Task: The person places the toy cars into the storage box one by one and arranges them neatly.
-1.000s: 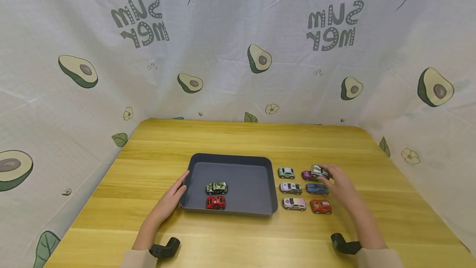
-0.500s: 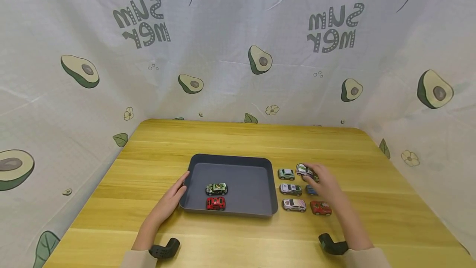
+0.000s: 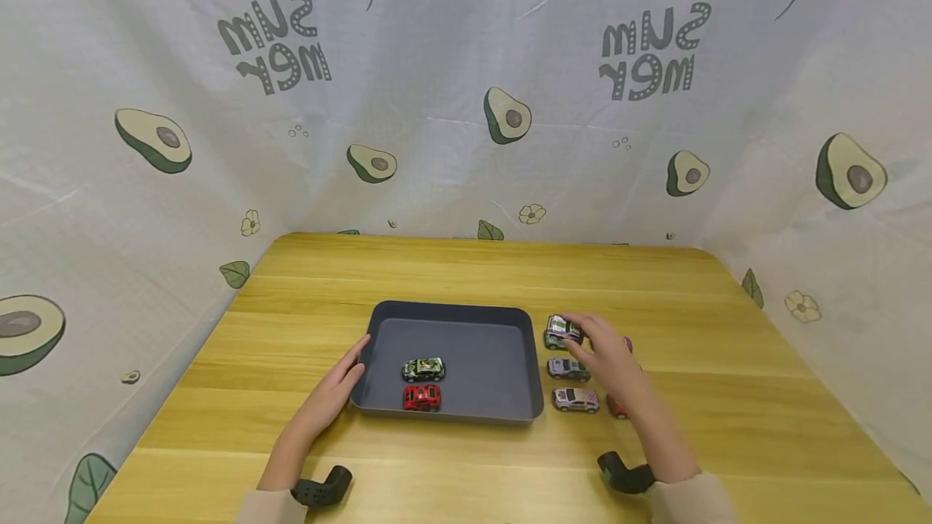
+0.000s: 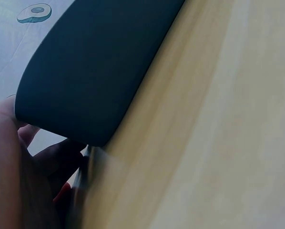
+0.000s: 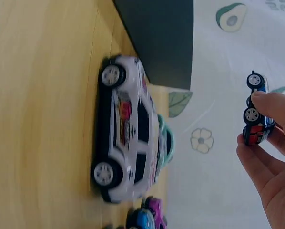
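Between thumb and fingers of my right hand (image 3: 607, 352) a small white toy car (image 3: 561, 327) with green stripes is pinched. It hangs in the air, overlapping the mint green toy car (image 3: 555, 344) in the head view. The right wrist view shows the held car's wheels and its red and blue markings. My left hand (image 3: 328, 390) rests against the left side of a dark grey tray (image 3: 480, 354), fingers fairly straight along the rim. Inside the tray sit a green camouflage toy car (image 3: 423, 369) and a red toy car (image 3: 421, 398).
Right of the tray stand a grey-white toy car (image 3: 568, 369) and a white toy car with pink pattern (image 3: 575, 400). My right hand partly hides the purple, blue and red cars (image 3: 616, 407) behind them. A printed curtain (image 3: 437, 103) surrounds the wooden table (image 3: 437, 467).
My right hand has carried the white and green toy car leftward, from over the purple car to over the mint green one. My left hand and the tray have stayed put.
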Available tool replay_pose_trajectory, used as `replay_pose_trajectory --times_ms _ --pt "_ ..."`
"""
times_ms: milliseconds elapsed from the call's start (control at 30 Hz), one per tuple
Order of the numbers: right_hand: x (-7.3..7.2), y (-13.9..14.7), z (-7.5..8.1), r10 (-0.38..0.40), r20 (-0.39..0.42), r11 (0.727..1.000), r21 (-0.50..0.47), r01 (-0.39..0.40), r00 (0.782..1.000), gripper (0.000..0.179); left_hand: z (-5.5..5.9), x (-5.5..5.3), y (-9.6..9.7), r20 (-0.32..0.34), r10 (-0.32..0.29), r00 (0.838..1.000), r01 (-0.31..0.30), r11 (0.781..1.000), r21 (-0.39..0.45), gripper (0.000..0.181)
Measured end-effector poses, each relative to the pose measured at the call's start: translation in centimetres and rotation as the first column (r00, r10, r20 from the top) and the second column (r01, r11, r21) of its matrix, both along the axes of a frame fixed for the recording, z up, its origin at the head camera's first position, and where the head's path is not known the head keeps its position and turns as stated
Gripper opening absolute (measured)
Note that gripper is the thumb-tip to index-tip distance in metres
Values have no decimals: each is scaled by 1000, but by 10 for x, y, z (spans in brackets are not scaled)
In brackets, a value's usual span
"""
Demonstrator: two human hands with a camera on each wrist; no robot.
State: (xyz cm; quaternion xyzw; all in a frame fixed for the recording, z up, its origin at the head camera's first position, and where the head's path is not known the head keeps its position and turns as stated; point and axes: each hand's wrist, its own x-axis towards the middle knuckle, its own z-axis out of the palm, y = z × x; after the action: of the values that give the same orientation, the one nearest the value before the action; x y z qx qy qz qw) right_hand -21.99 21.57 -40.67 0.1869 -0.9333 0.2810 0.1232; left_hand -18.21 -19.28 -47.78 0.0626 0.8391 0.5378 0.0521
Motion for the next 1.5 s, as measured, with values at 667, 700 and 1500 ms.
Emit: replay_pose_trajectory --times_ms 667,700,1500 --pt "-3 -55 -2 60 4 998 -9 -60 998 41 -1 -1 0 -11 2 1000 -2 1000 -5 49" --pt "-3 -58 -2 55 15 998 -9 -54 998 41 -1 -1 -1 -13 0 1000 0 1000 -12 49" --pt "-2 -117 -8 62 83 994 -91 -54 995 41 4 1 0 -14 -23 1000 23 1000 -18 49"
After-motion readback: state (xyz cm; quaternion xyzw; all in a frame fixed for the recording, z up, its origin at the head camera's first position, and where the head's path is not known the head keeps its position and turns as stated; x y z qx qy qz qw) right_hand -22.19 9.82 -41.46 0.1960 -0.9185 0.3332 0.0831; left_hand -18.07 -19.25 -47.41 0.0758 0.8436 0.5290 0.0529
